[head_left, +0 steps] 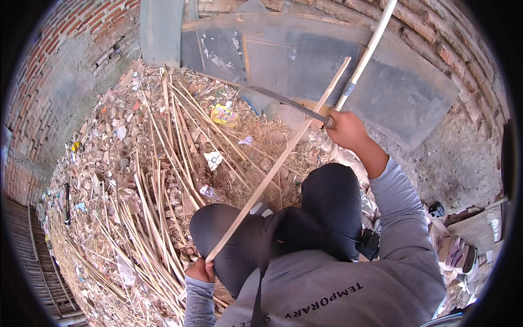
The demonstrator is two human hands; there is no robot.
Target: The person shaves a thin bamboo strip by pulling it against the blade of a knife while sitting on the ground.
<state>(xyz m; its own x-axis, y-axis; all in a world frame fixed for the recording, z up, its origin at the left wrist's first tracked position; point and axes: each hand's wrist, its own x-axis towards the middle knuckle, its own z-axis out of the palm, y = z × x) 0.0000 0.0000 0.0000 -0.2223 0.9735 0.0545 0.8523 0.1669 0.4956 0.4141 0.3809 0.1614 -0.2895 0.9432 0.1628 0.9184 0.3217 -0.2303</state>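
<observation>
A long pale bamboo strip slants across my lap, up and away to the right. Its near end is gripped in my left hand, which is closed beside my left knee. My right hand is closed round the handle of a long knife with a dark, slightly curved blade. The blade points left and crosses the strip near its far end; whether the edge cuts into it I cannot tell. Many more split bamboo strips lie in a loose bundle on the ground to the left.
Rubble, straw and scraps of litter cover the ground. Dark flat panels lean against the brick wall ahead. A white pipe rises past my right hand. Sandals lie at the right, and a bamboo slat screen at the left.
</observation>
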